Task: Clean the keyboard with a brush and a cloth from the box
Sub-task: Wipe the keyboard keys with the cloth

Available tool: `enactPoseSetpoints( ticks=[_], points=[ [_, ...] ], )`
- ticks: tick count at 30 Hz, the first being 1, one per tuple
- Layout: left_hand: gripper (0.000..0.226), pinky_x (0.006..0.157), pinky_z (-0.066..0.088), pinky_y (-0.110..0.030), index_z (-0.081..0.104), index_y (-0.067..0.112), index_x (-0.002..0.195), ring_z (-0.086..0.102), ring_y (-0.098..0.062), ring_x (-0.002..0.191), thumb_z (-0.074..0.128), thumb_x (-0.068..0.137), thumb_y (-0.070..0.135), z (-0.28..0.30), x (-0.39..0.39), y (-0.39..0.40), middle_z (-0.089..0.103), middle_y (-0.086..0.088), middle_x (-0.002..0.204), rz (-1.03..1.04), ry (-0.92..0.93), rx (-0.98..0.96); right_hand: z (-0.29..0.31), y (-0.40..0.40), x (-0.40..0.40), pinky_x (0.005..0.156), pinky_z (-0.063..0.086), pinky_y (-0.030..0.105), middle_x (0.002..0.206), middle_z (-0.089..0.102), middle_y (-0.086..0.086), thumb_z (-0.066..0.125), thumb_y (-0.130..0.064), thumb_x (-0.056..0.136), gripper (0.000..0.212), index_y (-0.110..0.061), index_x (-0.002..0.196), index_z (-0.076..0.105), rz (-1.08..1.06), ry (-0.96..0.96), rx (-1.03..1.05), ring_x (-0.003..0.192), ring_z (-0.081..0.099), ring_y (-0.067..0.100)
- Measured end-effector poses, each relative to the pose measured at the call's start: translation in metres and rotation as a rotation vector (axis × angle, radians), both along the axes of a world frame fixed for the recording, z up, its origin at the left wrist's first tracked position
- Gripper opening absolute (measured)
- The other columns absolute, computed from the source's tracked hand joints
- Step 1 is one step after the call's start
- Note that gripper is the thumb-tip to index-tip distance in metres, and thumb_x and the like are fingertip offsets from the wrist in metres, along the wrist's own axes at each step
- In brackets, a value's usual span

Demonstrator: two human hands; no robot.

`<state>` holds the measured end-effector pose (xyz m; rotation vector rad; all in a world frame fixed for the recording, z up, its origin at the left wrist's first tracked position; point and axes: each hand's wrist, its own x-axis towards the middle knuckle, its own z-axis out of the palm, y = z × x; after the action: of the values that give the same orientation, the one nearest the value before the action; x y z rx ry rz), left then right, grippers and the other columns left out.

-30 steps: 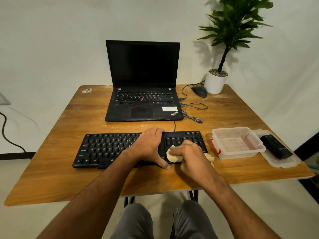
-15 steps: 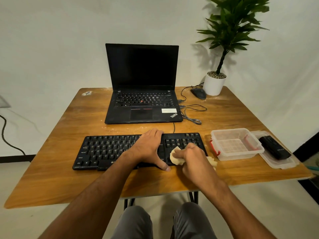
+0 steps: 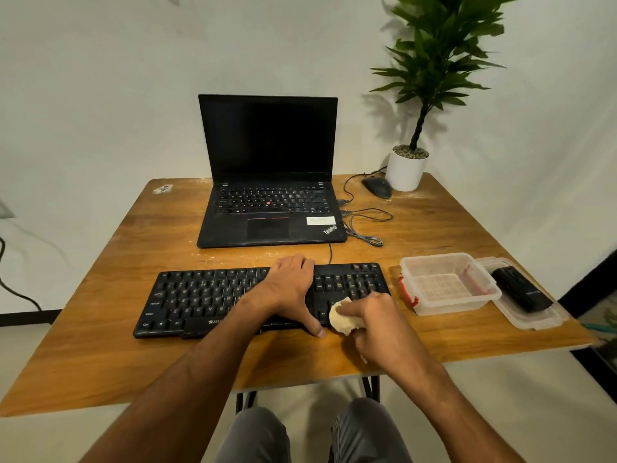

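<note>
The keyboard (image 3: 260, 299) lay in the lower centre of the frame on the wooden table (image 3: 100, 329), its long axis running left to right across the picture, parallel to the near table edge.

The left hand (image 3: 290, 289) rested flat on the keyboard just right of its centre, fingers extended over the far edge and thumb reaching down past the near edge; it held nothing and appeared to steady the unit.

The right hand (image 3: 377, 322) gripped a pale, bunched cloth (image 3: 340, 319) with curled fingers and pressed it against the lower right part of the keyboard, touching the keys near the front edge. The cloth sat immediately right of the left thumb.

Governing relation: the uncleaned length of the keyboard, by judgement, extended to the left of the cloth, beneath and beyond the left hand. Only 1 hand carried the cloth, and it stood at the right end of the long axis. A wipe along that axis toward the left of the frame would probably require the left hand to lift or shift first.

The clear box (image 3: 447, 282) stood to the right of the keyboard, near but apart from it. Its lid (image 3: 534, 322) lay just beyond, carrying a dark object (image 3: 521, 292), possibly the brush; this could not be confirmed.
</note>
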<state>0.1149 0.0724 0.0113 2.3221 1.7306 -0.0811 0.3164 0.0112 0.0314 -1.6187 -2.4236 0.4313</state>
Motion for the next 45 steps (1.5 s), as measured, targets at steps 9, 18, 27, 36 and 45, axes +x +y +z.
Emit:
enactPoseSetpoints(
  ticks=[9, 18, 27, 36, 45],
  points=[
    [0.131, 0.117, 0.036, -0.041, 0.033, 0.012, 0.152, 0.036, -0.020, 0.126, 0.085, 0.053, 0.081, -0.009, 0.035, 0.008, 0.038, -0.003, 0.140, 0.001, -0.073, 0.006, 0.038, 0.031, 0.033, 0.079, 0.037, 0.001, 0.108, 0.077, -0.005, 0.064, 0.012, 0.073, 0.050, -0.020, 0.108, 0.080, -0.236, 0.350, 0.150, 0.101, 0.066, 0.004],
    [0.127, 0.117, 0.036, -0.039, 0.035, 0.016, 0.151, 0.037, -0.018, 0.129, 0.088, 0.053, 0.077, 0.000, 0.017, 0.013, 0.040, -0.002, 0.144, -0.017, -0.064, -0.008, 0.033, 0.054, 0.028, 0.089, 0.045, 0.015, 0.112, 0.075, -0.003, 0.067, 0.011, 0.078, 0.045, -0.019, 0.110, 0.079, -0.233, 0.347, 0.146, 0.106, 0.066, 0.009],
    [0.132, 0.117, 0.036, -0.037, 0.034, 0.013, 0.152, 0.038, -0.018, 0.127, 0.087, 0.051, 0.080, -0.002, 0.011, 0.012, 0.040, -0.002, 0.142, -0.006, -0.051, 0.005, 0.005, 0.086, -0.023, 0.093, 0.051, 0.042, 0.109, 0.069, -0.004, 0.069, 0.001, 0.083, 0.045, -0.030, 0.116, 0.075, -0.009, 0.033, 0.197, 0.108, 0.057, 0.018],
    [0.136, 0.119, 0.035, -0.038, 0.032, 0.011, 0.153, 0.038, -0.020, 0.130, 0.084, 0.051, 0.083, -0.007, 0.010, 0.012, 0.039, -0.004, 0.144, -0.003, -0.048, 0.027, 0.004, 0.082, -0.020, 0.086, 0.058, 0.039, 0.111, 0.069, 0.007, 0.063, -0.003, 0.089, 0.033, -0.021, 0.113, 0.076, -0.195, -0.064, 0.241, 0.103, 0.063, 0.024],
    [0.136, 0.118, 0.035, -0.037, 0.033, 0.012, 0.153, 0.039, -0.020, 0.129, 0.086, 0.050, 0.082, -0.007, 0.010, 0.012, 0.040, -0.004, 0.143, -0.006, -0.065, 0.028, 0.008, 0.080, -0.027, 0.085, 0.058, 0.038, 0.110, 0.065, 0.012, 0.064, -0.013, 0.093, 0.016, -0.014, 0.107, 0.073, -0.202, -0.159, 0.210, 0.102, 0.060, 0.024]
  ],
)
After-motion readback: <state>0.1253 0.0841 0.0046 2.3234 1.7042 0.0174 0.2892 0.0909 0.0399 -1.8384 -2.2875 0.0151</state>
